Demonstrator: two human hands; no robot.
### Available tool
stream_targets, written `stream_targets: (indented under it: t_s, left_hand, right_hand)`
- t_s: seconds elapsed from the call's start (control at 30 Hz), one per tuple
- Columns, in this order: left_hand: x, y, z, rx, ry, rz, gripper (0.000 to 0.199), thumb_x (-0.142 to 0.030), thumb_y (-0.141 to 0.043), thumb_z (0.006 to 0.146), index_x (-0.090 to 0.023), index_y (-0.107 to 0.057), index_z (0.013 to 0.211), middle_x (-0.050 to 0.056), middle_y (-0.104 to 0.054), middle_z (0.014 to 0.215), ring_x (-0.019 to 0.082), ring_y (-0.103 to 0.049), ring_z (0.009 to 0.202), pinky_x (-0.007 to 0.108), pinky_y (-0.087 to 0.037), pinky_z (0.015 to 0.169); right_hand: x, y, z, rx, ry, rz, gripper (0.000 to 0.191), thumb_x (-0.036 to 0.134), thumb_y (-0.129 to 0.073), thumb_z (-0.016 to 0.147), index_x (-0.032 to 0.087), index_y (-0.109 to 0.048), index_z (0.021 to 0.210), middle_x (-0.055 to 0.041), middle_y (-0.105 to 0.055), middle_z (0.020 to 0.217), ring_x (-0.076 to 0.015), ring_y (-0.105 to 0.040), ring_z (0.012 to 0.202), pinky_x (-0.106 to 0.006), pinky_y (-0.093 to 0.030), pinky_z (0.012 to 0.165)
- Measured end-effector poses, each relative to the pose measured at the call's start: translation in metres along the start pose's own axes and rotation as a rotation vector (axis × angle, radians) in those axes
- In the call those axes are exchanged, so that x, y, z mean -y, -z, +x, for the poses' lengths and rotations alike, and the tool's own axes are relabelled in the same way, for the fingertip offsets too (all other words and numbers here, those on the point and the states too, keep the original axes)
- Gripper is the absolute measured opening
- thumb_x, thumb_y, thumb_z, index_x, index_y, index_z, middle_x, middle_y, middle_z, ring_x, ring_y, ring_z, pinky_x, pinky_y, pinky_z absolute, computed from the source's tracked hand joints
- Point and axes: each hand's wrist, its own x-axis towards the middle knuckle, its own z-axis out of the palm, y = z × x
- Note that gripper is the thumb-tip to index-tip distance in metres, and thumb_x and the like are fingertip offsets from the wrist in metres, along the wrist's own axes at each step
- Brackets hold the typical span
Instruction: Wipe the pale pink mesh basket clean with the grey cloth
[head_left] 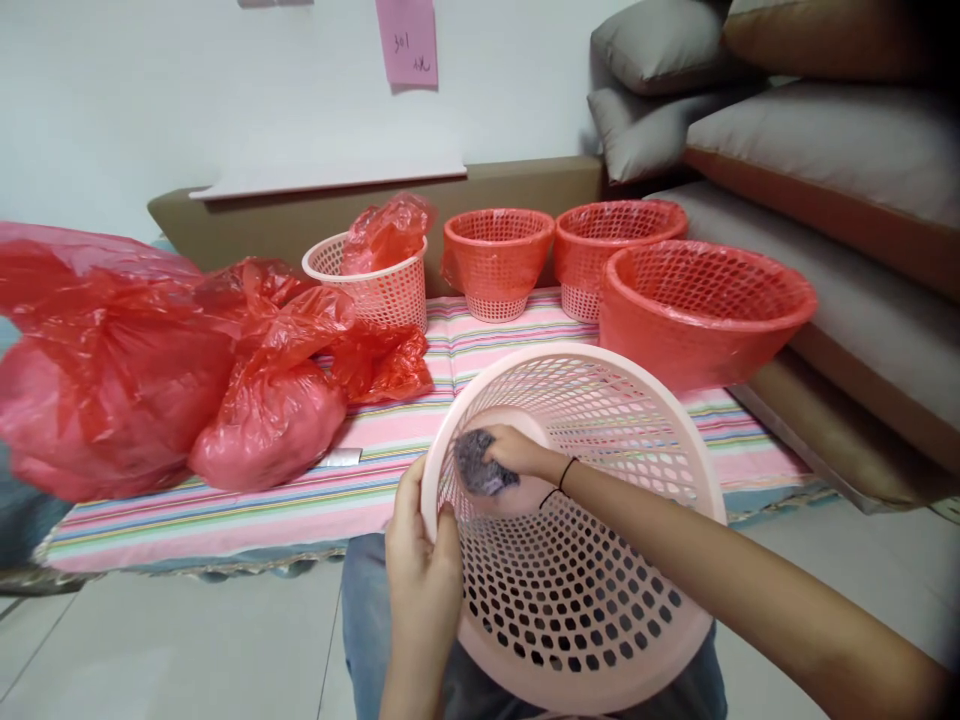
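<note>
A pale pink perforated basket (pixel 581 690) is tilted over my lap, its opening facing me. My left hand (pixel 427 550) grips its rim on the left side, thumb inside and fingers outside. Deep inside the basket, my right hand (pixel 514 450) holds a bunched dark grey cloth (pixel 480 465) against the inner wall near the bottom. The fingers of my right hand are partly hidden by the cloth.
Filled red plastic bags (pixel 112 390) lie left on the striped cloth (pixel 300 520). Behind stands a pink basket (pixel 386 295) with a red bag in it. Several baskets covered in red plastic (pixel 675 340) stand at the right, beside stacked cushions (pixel 832 150).
</note>
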Motion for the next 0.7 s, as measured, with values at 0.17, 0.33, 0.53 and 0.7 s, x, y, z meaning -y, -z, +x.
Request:
stream_targets:
  t_s: [0.17, 0.33, 0.53, 0.7]
  left_hand:
    - [0.000, -0.001, 0.005, -0.006, 0.015, -0.009, 0.044, -0.015, -0.052, 0.078, -0.022, -0.058, 0.122, 0.006, -0.064, 0.125, 0.024, -0.058, 0.121, 0.039, -0.041, 0.107]
    - [-0.001, -0.005, 0.006, -0.012, 0.027, -0.017, 0.045, -0.017, -0.053, 0.078, -0.022, -0.059, 0.123, 0.007, -0.063, 0.125, 0.025, -0.058, 0.120, 0.041, -0.039, 0.109]
    - [0.002, -0.002, 0.007, -0.052, 0.055, -0.031, 0.044, -0.018, -0.055, 0.075, -0.023, -0.059, 0.119, 0.007, -0.064, 0.121, 0.025, -0.060, 0.115, 0.040, -0.043, 0.105]
    - [0.005, -0.001, 0.008, -0.062, 0.065, -0.048, 0.043, -0.018, -0.054, 0.077, -0.023, -0.058, 0.120, 0.006, -0.063, 0.124, 0.025, -0.058, 0.118, 0.041, -0.041, 0.106]
  right_hand:
    - [0.004, 0.026, -0.010, -0.108, -0.039, -0.309, 0.035, 0.010, -0.039, 0.090, 0.007, -0.064, 0.116, -0.0211, -0.070, 0.107, -0.0278, -0.067, 0.098, -0.037, -0.051, 0.084]
    - [0.008, -0.017, -0.017, -0.066, 0.022, -0.497, 0.044, 0.004, -0.033, 0.091, -0.004, -0.053, 0.129, -0.0323, -0.062, 0.120, -0.0301, -0.068, 0.097, -0.036, -0.053, 0.076]
    - [0.000, -0.046, -0.014, 0.118, 0.362, -0.529, 0.033, 0.023, -0.049, 0.093, 0.015, -0.064, 0.122, -0.0166, -0.063, 0.129, -0.0234, -0.068, 0.088, -0.037, -0.054, 0.078]
    - [-0.016, -0.034, -0.008, 0.227, 0.548, -0.557, 0.027, 0.017, -0.050, 0.094, 0.026, -0.075, 0.097, 0.0003, -0.071, 0.120, -0.0179, -0.064, 0.093, -0.032, -0.049, 0.086]
